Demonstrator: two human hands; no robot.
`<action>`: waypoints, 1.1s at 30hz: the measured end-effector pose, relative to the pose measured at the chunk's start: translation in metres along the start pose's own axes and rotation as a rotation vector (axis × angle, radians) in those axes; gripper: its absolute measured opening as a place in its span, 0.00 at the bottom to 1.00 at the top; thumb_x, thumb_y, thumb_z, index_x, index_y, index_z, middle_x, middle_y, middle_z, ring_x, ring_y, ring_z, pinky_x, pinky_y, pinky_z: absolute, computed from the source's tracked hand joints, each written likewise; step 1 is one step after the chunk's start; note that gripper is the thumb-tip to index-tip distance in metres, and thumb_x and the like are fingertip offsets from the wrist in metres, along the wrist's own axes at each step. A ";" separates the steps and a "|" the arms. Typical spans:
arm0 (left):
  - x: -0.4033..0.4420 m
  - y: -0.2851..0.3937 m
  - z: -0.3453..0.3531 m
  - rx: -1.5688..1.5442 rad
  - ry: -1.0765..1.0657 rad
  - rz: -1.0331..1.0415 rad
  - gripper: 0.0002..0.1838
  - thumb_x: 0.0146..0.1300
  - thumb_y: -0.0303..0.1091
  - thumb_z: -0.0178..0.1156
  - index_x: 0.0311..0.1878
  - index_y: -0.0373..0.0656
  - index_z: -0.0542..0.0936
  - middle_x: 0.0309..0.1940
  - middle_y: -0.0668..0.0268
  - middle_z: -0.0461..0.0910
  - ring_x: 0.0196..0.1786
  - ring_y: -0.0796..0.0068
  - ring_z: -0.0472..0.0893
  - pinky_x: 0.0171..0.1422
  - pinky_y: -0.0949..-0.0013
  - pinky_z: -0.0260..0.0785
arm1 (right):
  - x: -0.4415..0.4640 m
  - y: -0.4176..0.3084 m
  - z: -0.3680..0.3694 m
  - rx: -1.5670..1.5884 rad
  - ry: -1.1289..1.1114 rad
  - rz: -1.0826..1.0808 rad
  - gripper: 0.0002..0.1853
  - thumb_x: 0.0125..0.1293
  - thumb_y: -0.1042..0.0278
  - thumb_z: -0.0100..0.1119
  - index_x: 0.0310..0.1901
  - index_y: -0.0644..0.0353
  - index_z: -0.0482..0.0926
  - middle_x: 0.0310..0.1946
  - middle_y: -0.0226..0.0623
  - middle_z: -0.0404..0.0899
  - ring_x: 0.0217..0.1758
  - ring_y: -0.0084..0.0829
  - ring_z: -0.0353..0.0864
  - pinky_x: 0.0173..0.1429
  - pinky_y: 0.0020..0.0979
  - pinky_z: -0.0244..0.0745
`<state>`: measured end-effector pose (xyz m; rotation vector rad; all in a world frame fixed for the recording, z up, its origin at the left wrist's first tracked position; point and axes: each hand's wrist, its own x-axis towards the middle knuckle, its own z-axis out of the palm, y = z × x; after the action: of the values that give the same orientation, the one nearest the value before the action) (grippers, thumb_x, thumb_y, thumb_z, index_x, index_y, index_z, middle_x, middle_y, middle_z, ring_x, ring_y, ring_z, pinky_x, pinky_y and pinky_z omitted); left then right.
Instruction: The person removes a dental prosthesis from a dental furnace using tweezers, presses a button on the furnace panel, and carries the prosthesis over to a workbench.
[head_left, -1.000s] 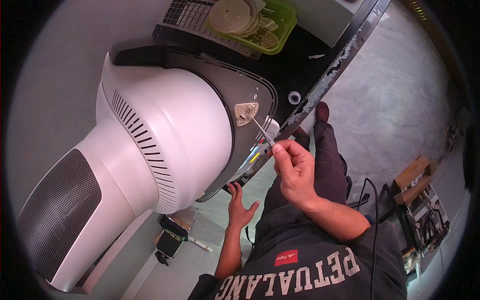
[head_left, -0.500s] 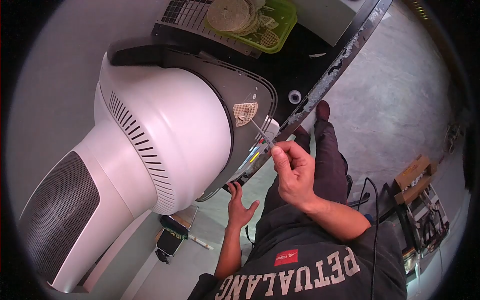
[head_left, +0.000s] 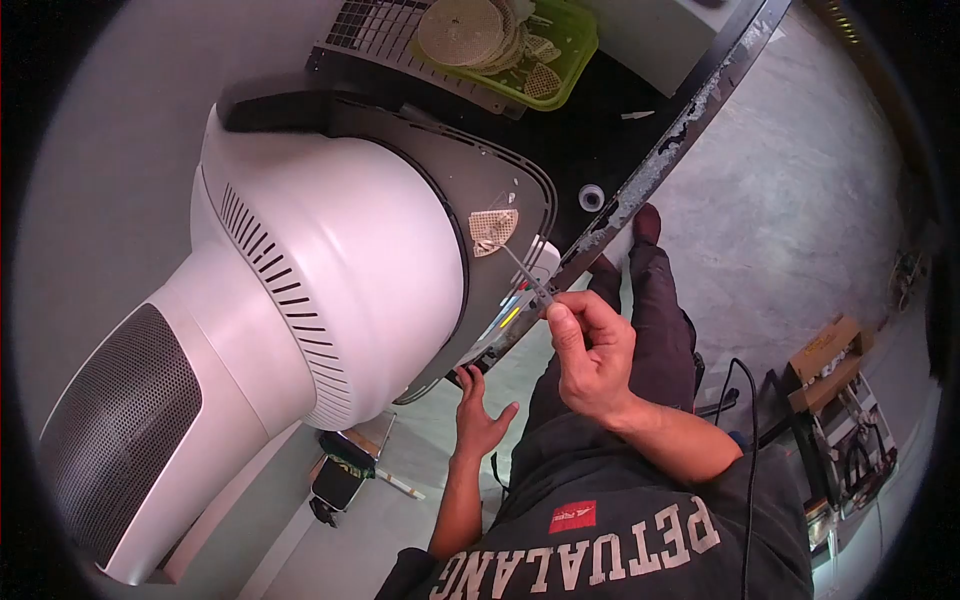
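My right hand (head_left: 595, 350) pinches the end of a slim grey metal tool, which looks like tweezers (head_left: 527, 272). The tool's far tip meets the lower edge of a beige, wedge-shaped mesh piece (head_left: 490, 230) lying on the grey plate (head_left: 455, 150). Small pale crumbs lie on the mesh and just above it. My left hand (head_left: 480, 425) has its fingers apart, holding nothing, with the fingertips at the edge of the black table (head_left: 490, 355).
A large white machine with a round head (head_left: 340, 260) leans over the plate. Behind it, a green tray (head_left: 575, 70) holds round mesh discs and broken pieces. A small round white container (head_left: 591, 197) and a white sliver (head_left: 636, 115) lie on the table.
The view has shifted slightly. My right hand still holds the tool at the mesh piece, with almost no movement. My left hand stays at the table edge.
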<state>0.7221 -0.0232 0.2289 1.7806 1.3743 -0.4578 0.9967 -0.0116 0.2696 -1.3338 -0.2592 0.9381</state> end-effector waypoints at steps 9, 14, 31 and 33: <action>0.000 -0.003 0.002 -0.006 0.008 -0.001 0.57 0.54 0.45 0.72 0.77 0.36 0.46 0.75 0.33 0.40 0.78 0.38 0.44 0.78 0.52 0.49 | 0.003 -0.006 -0.004 0.305 -0.071 0.304 0.11 0.75 0.65 0.53 0.38 0.66 0.77 0.18 0.18 0.64 0.21 0.10 0.57 0.25 0.20 0.50; 0.001 0.000 -0.001 -0.027 -0.005 -0.019 0.57 0.54 0.46 0.72 0.77 0.36 0.46 0.75 0.33 0.39 0.79 0.39 0.44 0.78 0.53 0.49 | 0.004 -0.008 -0.008 0.439 -0.111 0.381 0.14 0.76 0.62 0.52 0.39 0.65 0.78 0.18 0.18 0.63 0.20 0.11 0.55 0.24 0.21 0.48; 0.001 -0.004 0.003 -0.005 -0.002 -0.001 0.58 0.54 0.46 0.73 0.77 0.35 0.45 0.76 0.33 0.38 0.79 0.38 0.43 0.78 0.52 0.48 | 0.004 -0.012 -0.003 0.191 -0.018 0.207 0.11 0.75 0.67 0.53 0.40 0.67 0.77 0.22 0.17 0.67 0.24 0.08 0.58 0.26 0.19 0.51; 0.001 -0.001 0.001 0.005 -0.007 -0.009 0.58 0.54 0.46 0.73 0.77 0.35 0.45 0.76 0.34 0.38 0.79 0.38 0.43 0.78 0.52 0.48 | 0.004 -0.011 -0.003 0.198 -0.020 0.220 0.11 0.75 0.67 0.53 0.40 0.67 0.77 0.22 0.17 0.67 0.24 0.08 0.58 0.26 0.19 0.50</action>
<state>0.7216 -0.0237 0.2274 1.7761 1.3776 -0.4718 1.0064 -0.0103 0.2774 -1.1859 -0.0324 1.1318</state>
